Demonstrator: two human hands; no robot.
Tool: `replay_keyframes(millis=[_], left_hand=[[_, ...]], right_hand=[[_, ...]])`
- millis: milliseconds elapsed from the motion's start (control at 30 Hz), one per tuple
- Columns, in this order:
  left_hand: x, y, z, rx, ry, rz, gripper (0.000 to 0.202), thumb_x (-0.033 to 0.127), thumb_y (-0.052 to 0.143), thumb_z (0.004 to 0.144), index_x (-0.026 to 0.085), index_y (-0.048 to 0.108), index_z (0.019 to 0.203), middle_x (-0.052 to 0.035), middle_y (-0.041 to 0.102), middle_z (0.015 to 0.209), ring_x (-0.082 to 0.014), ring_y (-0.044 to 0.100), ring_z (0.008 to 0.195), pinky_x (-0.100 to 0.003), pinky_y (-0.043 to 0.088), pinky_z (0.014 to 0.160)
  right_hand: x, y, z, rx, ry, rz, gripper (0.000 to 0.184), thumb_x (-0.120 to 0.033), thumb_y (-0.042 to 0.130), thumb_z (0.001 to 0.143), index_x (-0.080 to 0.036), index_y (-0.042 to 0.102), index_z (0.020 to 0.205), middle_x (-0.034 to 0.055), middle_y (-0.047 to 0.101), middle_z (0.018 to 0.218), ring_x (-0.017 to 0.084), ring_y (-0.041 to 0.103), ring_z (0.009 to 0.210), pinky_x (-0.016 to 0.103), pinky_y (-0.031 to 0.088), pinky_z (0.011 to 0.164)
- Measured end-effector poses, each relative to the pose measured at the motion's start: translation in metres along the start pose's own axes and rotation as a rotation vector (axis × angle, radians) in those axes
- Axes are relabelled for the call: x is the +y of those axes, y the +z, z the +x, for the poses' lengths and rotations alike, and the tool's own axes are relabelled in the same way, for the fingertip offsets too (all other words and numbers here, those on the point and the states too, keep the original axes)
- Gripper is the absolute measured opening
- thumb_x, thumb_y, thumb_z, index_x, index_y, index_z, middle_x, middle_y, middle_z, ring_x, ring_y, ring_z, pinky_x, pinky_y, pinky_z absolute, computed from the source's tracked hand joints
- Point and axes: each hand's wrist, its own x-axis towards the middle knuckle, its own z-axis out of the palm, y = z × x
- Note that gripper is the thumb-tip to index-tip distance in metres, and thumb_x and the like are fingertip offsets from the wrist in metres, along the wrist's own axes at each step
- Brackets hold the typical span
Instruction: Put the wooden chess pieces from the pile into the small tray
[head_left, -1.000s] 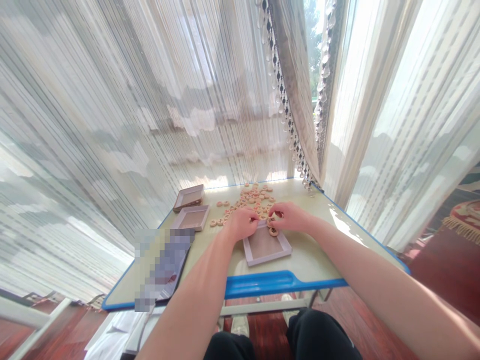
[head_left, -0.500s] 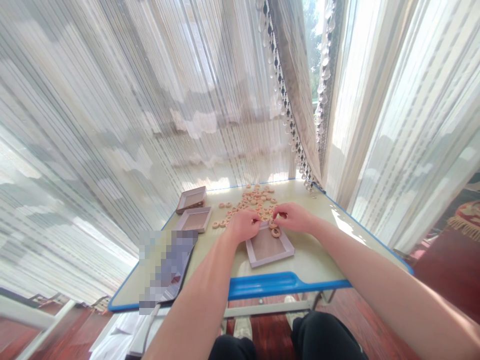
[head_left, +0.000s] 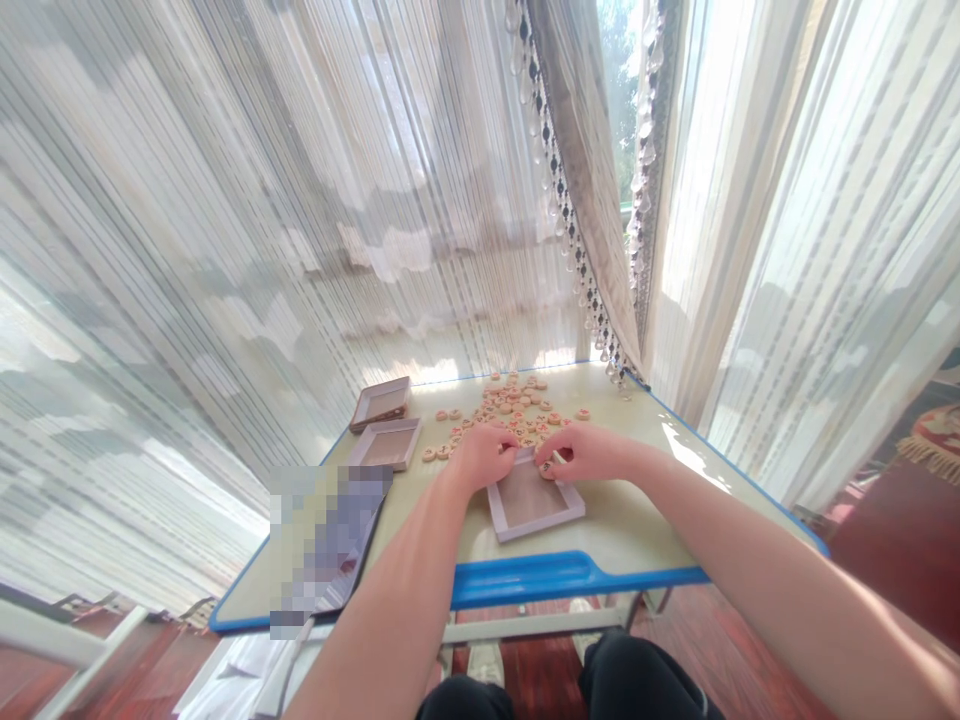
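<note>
Head view: your right hand (head_left: 589, 452) pinches a round wooden piece (head_left: 546, 466) just over the far edge of the shallow tray (head_left: 534, 528). Your left hand (head_left: 484, 455) has its fingers curled at the tray's far corner, and I can't tell if it grips anything. With a sloppy pinch, I'd say the piece could roll into the pile (head_left: 517, 405) behind. It's round, so no long axis, and the marked face looks up.

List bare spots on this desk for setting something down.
Free: the pale tabletop right of the near shallow white-rimmed tray, up to the blue edge, and the strip between that tray and the blurred dark slab. Crowded: round wooden discs far centre.
</note>
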Motion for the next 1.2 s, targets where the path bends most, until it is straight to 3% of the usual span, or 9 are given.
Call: replay_keyframes(millis=[133,333,600,733,900,1033,1200], left_hand=[[0.0,0.0,0.0,0.002,-0.005,0.008,0.022,0.016,0.046,0.07,0.019,0.067,0.065,-0.0004,0.064,0.072,-0.0126,0.054,0.067,-0.023,0.042,0.061],[0.001,-0.001,0.0,-0.005,-0.016,0.007,0.023,0.015,0.046,0.07,0.019,0.068,0.067,-0.0007,0.065,0.074,-0.013,0.055,0.069,-0.023,0.042,0.061],[0.0,0.001,0.001,0.013,0.0,-0.005,0.022,0.017,0.046,0.071,0.02,0.067,0.067,0.0001,0.065,0.075,-0.0131,0.055,0.069,-0.023,0.042,0.064],[0.0,0.002,0.001,0.019,0.023,-0.016,0.021,0.017,0.047,0.071,0.021,0.068,0.067,0.0001,0.065,0.074,-0.0138,0.055,0.073,-0.024,0.043,0.067],[-0.003,0.0,0.003,0.196,-0.102,0.064,0.022,0.021,0.046,0.075,0.02,0.067,0.07,-0.0026,0.064,0.076,-0.0154,0.055,0.076,-0.025,0.042,0.068],[-0.006,-0.003,0.006,0.285,-0.219,0.153,0.028,0.022,0.04,0.079,0.018,0.063,0.065,-0.0039,0.062,0.071,-0.0151,0.054,0.071,-0.025,0.04,0.068],[-0.013,-0.005,0.007,0.217,-0.374,0.23,0.031,0.025,0.039,0.081,0.016,0.064,0.065,-0.0063,0.062,0.074,-0.0171,0.054,0.078,-0.027,0.041,0.073]], right_hand=[[0.002,0.0,0.0,-0.027,-0.04,0.012,0.02,-0.024,0.057,0.067,-0.026,0.072,0.08,-0.0028,0.064,0.066,0.009,0.044,0.052,0.022,0.031,0.05],[0.004,0.0,0.001,-0.019,-0.011,0.046,0.021,-0.024,0.056,0.066,-0.025,0.072,0.079,-0.0027,0.059,0.061,0.009,0.042,0.05,0.022,0.03,0.048],[0.015,-0.004,0.003,0.338,0.073,0.041,0.026,-0.019,0.046,0.068,-0.017,0.066,0.084,-0.0063,0.038,0.048,0.009,0.036,0.047,0.022,0.027,0.049],[0.023,-0.002,0.008,0.378,0.13,-0.005,0.025,-0.024,0.047,0.071,-0.017,0.066,0.086,-0.0058,0.041,0.047,0.01,0.039,0.047,0.023,0.028,0.05],[0.04,-0.002,0.015,0.484,0.248,-0.075,0.029,-0.032,0.041,0.082,-0.018,0.064,0.092,-0.0013,0.052,0.056,0.014,0.049,0.056,0.025,0.033,0.055],[0.047,-0.004,0.016,0.41,0.206,-0.189,0.034,-0.034,0.038,0.086,-0.019,0.068,0.089,0.0064,0.06,0.077,0.019,0.053,0.081,0.032,0.038,0.076],[0.045,0.0,0.015,0.31,0.087,-0.21,0.027,-0.024,0.046,0.081,-0.026,0.07,0.093,0.0057,0.062,0.096,0.021,0.05,0.094,0.035,0.036,0.09]])
